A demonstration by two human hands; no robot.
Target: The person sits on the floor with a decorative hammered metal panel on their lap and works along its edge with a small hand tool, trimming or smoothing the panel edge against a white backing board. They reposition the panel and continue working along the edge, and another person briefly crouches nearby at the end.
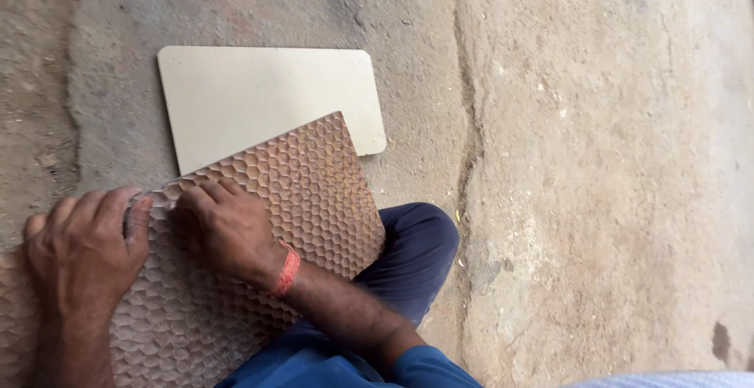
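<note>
A brown wooden panel point(314, 192) carved with a honeycomb pattern lies tilted across my lap and the floor. My left hand point(82, 250) grips its upper left edge, with the fingers curled over the rim. My right hand point(224, 227), with a red thread band at the wrist, presses palm-down on the carved face near that same edge. Its fingers are bent, and anything under the palm is hidden. A plain cream board point(259, 93) with rounded corners lies flat on the floor, its near part covered by the panel.
The ground is rough, dusty concrete point(597, 168) with a crack running down the middle. My bent knee in blue trousers point(416, 250) sits under the panel's right corner. A pale cloth edge point(667, 380) shows at the bottom right.
</note>
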